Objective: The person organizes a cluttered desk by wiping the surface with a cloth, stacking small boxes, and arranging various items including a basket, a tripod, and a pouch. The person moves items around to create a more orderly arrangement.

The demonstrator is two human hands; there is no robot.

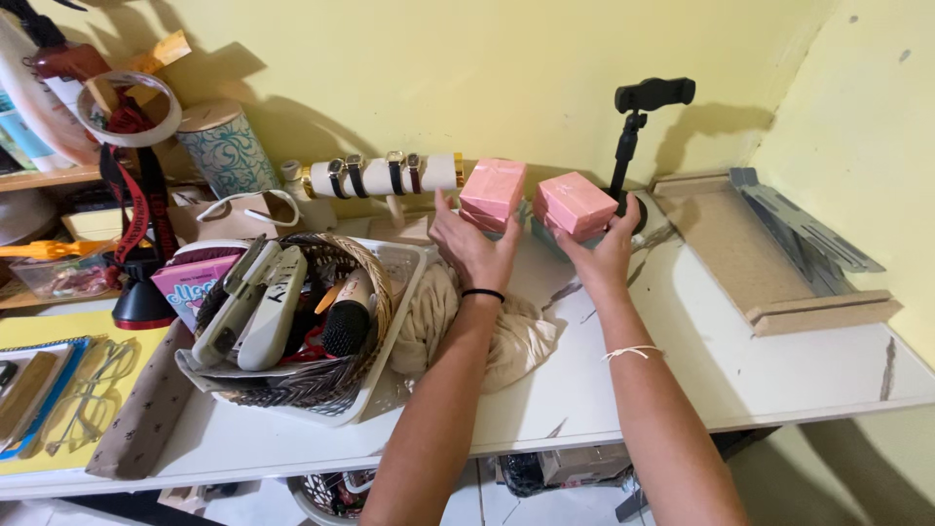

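Observation:
My left hand [469,245] grips a pink wrapped box [493,192] and holds it up just above the white table [682,360], near the yellow wall. My right hand [604,251] grips a second pink wrapped box [573,205] right beside the first, tilted slightly. Both arms reach forward over the table's middle. A black band sits on my left wrist and a white string on my right.
A woven basket [321,375] with a hair brush and other tools sits left in a white tray. A cream cloth [516,336] lies under my left arm. A watch roll [385,175], a black phone stand [633,127], wooden boards [750,253], glasses [93,385].

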